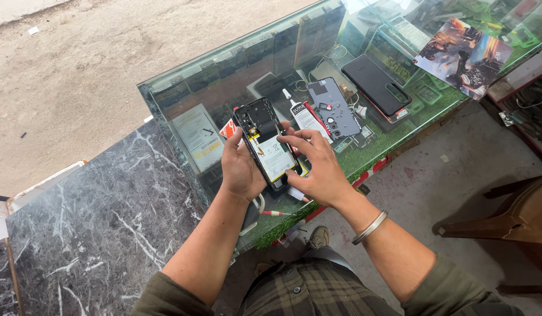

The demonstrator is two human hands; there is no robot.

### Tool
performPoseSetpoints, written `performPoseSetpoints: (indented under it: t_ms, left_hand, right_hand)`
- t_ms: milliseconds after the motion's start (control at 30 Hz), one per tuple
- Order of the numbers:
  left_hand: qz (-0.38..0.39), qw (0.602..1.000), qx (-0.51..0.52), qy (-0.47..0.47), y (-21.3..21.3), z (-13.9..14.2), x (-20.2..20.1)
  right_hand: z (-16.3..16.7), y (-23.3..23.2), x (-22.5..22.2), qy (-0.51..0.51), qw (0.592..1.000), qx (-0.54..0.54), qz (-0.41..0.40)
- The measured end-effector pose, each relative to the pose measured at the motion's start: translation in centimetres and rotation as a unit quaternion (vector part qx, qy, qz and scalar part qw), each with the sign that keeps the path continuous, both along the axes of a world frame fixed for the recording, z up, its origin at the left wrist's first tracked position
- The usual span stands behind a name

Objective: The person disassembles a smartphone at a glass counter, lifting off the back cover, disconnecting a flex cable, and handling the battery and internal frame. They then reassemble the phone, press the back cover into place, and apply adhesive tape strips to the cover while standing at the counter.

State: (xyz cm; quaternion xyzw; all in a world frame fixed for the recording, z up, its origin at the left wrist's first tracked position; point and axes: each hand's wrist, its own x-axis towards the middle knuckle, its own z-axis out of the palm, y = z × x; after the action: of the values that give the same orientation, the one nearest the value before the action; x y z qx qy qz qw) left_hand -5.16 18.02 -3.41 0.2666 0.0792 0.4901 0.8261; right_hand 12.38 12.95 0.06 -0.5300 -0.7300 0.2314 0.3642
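Observation:
An opened black phone [260, 126] with its back off shows a white battery and dark circuit parts. My left hand [238, 169] grips its left edge and underside over the glass counter [183, 88]. My right hand [317, 164] holds the phone's lower right edge, with thumb and forefinger pinched over the upper end of the battery. A silver bangle [369, 227] circles my right wrist.
On the glass lie a white glue tube [298, 111], a grey phone back frame [332, 106], a dark phone cover [376, 83], a printed picture card [463, 55] and a red-handled screwdriver [275, 213]. A dark marble slab [89, 228] adjoins at left. A wooden stool [516, 216] stands at right.

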Motion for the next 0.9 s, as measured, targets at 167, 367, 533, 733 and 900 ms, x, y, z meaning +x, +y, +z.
performPoseSetpoints:
  t_ms: [167,367,533,733,900]
  left_hand:
    - [-0.001,1.000,-0.014,0.012,-0.11,-0.06,0.01]
    - [0.016,1.000,-0.007,0.007,-0.05,0.24,0.08]
    - [0.016,1.000,-0.006,-0.004,-0.06,0.04,-0.19]
    - [0.002,1.000,-0.015,-0.008,-0.02,0.09,-0.09]
    - [-0.002,1.000,0.011,-0.008,-0.20,0.17,0.12]
  right_hand:
    - [0.41,0.35,0.17,-0.018,0.999,-0.037,0.002]
    - [0.33,-0.38,0.20,-0.024,0.996,0.082,0.007]
    - [0.04,-0.51,0.09,-0.003,0.997,0.081,-0.003]
    - [-0.24,-0.24,-0.01,-0.074,0.994,0.083,-0.014]
    - [-0.24,-0.11,-0.38,-0.031,0.997,0.069,-0.025]
